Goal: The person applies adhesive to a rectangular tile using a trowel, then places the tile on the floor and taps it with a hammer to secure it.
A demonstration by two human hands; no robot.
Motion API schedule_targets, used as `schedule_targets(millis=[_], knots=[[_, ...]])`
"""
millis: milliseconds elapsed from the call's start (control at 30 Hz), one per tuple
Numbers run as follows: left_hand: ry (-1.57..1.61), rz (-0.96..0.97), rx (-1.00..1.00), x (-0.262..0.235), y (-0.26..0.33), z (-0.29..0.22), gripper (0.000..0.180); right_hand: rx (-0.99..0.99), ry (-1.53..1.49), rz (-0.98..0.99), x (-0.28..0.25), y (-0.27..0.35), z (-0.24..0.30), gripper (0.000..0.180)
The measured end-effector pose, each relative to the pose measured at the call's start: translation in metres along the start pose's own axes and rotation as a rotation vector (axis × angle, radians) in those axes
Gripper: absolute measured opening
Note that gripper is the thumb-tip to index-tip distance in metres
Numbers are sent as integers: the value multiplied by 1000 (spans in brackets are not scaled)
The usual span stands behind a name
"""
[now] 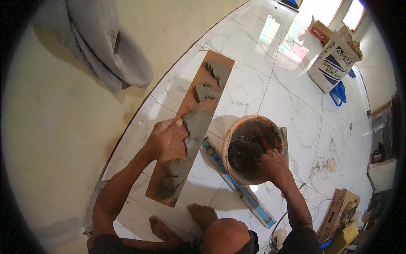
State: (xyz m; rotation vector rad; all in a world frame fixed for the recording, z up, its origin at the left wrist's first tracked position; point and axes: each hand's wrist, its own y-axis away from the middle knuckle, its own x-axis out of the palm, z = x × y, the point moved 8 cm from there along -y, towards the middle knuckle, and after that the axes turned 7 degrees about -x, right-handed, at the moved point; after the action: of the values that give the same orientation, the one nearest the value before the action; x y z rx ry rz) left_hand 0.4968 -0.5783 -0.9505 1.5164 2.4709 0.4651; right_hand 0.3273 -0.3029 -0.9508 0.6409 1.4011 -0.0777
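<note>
My left hand [164, 136] grips the left edge of a long, narrow tile strip [174, 148], thumb on top. The strip is held tilted, its brown face up, with several lumps of grey mortar [196, 127] along it. My right hand [274, 164] reaches over the near right rim of a round bucket [227, 154], its fingers curled inside. Whatever the fingers hold is hidden in shadow. Dark wet mortar [245, 156] lies in the bucket. A blue spirit level [256, 204] rests on the floor, partly behind the bucket and beside the strip.
The yellowish wall [76, 139] runs along the left, with a grey cloth [105, 55] hanging there. A white paper sack [334, 63] and blue plastic bag [338, 93] stand far right on glossy marbled floor tiles [292, 101]. A cardboard box [336, 216] and cable [292, 203] lie at lower right.
</note>
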Motion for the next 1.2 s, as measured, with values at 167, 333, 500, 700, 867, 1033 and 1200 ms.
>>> schedule_targets(millis=[167, 333, 500, 700, 867, 1033, 1200], knots=[[-407, -52, 25, -19, 46, 3, 57, -89, -820, -616, -70, 2, 32, 40], [-321, -55, -128, -38, 102, 27, 52, 48, -1970, -938, -47, -43, 87, 49], [-214, -26, -230, -57, 150, 56, 51, 149, -2371, -648, -24, -96, 119, 64], [-191, 8, -198, -75, 164, 97, 52, -478, -2631, -341, -42, -145, 160, 57], [112, 71, -288, -82, 179, 133, 51, -528, -2672, -316, -19, -149, 173, 49], [301, 158, -421, -80, 198, 160, 48, -584, -2499, -286, -13, -141, 183, 49], [389, 104, -331, -66, 201, 161, 65, -537, -2505, -262, -12, -140, 194, 40]])
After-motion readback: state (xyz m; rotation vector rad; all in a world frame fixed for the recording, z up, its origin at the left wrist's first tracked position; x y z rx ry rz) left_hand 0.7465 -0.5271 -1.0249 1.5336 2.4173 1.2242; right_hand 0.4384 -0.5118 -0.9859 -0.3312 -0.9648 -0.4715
